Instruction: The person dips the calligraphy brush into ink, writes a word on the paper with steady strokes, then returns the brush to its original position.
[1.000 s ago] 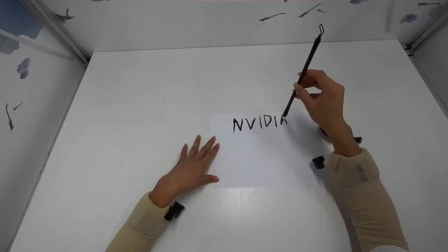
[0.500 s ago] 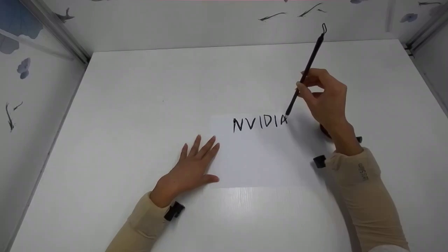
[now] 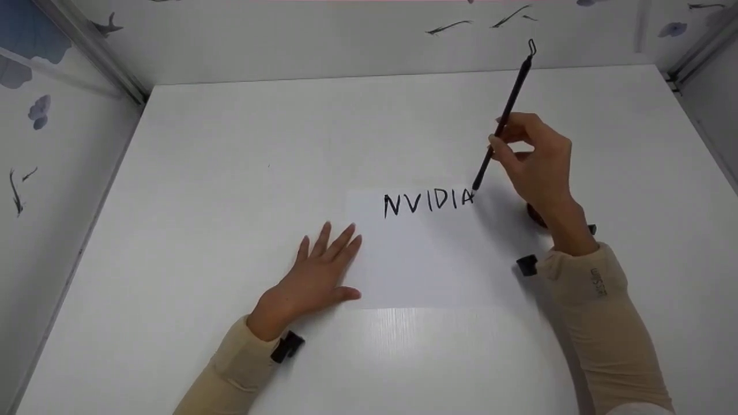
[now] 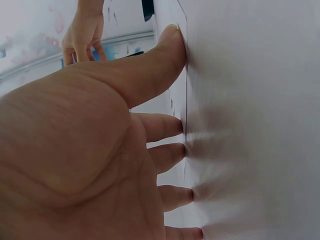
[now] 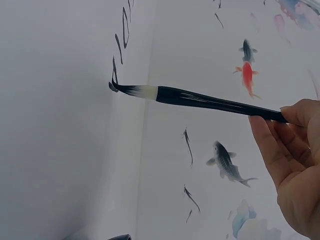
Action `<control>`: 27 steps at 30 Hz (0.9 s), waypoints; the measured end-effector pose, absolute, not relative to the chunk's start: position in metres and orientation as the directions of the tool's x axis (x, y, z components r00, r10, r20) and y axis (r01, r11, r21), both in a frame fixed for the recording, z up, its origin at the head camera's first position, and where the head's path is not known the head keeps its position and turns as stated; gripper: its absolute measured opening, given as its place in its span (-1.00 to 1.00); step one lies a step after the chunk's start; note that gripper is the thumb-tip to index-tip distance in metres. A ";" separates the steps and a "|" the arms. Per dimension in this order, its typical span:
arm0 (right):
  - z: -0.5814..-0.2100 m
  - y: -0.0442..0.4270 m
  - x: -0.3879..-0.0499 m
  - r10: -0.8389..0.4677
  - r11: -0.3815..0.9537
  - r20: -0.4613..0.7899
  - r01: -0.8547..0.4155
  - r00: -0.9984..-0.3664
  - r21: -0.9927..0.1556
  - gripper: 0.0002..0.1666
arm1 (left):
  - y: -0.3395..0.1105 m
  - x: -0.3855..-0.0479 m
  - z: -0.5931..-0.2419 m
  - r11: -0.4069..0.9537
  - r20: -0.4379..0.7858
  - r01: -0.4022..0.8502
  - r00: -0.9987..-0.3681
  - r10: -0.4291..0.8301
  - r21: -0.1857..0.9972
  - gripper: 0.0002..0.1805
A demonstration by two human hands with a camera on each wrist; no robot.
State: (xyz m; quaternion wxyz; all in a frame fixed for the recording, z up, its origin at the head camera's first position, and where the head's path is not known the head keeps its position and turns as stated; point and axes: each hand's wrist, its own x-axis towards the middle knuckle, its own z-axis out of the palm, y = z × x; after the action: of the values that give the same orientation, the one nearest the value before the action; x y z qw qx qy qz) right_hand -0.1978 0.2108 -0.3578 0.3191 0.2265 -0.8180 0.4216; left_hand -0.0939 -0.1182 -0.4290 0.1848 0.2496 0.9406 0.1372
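A white sheet of paper (image 3: 426,259) lies on the table with "NVIDIA" lettered in black ink (image 3: 428,202) along its top part. My right hand (image 3: 536,155) pinches the dark handle of an ink brush (image 3: 510,104) between thumb and fingertips. The brush slants, its hanging loop uppermost and its tip on the last letter A. In the right wrist view the pale bristles (image 5: 137,91) are black toward the tip and bend against the paper. My left hand (image 3: 314,282) rests with spread, straight fingers at the paper's left edge; the left wrist view shows the thumb and fingertips touching down.
A small dark round object (image 3: 536,216) stands partly hidden behind my right wrist. Pale panels with painted fish (image 5: 225,162) and plant strokes rise around the white table (image 3: 230,144). Black wrist cameras (image 3: 287,347) stick out from both sleeves.
The brush and right hand have shifted slightly right, and the tip now sits on the A's right leg, with the whole letter A showing. The left hand stays where it was.
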 end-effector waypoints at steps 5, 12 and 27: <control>-0.358 0.212 -0.198 -0.092 0.557 0.701 -0.620 -0.708 -0.553 -0.71 | -0.117 -0.094 -0.429 0.837 -0.279 0.416 -0.808 0.519 0.355 -0.01; -0.367 0.220 -0.205 -0.088 0.565 0.707 -0.620 -0.702 -0.545 -0.70 | -0.118 -0.094 -0.430 0.838 -0.281 0.415 -0.807 0.519 0.354 -0.01; -0.365 0.232 -0.215 -0.066 0.540 0.716 -0.629 -0.695 -0.560 -0.68 | -0.120 -0.092 -0.431 0.850 -0.276 0.401 -0.822 0.498 0.342 -0.01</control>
State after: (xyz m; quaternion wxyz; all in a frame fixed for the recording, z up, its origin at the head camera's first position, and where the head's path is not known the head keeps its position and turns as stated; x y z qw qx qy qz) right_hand -0.2154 0.2324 -0.3654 0.3272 0.2133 -0.8141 0.4297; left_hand -0.0918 -0.1197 -0.4308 0.1800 0.2378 0.9448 0.1356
